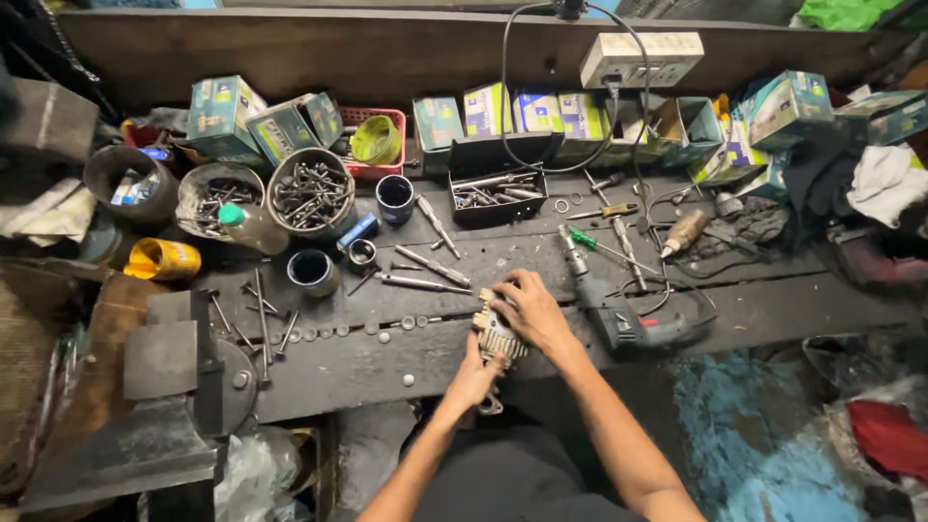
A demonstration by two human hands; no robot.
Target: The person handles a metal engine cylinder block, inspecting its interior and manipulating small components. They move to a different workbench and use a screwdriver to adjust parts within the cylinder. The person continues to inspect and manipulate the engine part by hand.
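Both my hands hold a small pale finned metal part (497, 336) at the near edge of the dark workbench (387, 362). My left hand (473, 377) grips it from below, near a metal lug that hangs under it. My right hand (530, 307) covers its top and right side with fingers curled over it. Most of the part is hidden between the two hands.
A grey power drill (619, 314) lies just right of my hands. Round tins of bolts (310, 191), a black tray of tools (498, 191), loose screwdrivers (599, 248) and small boxes (536, 113) crowd the back. A bench vise (184, 372) stands at the left.
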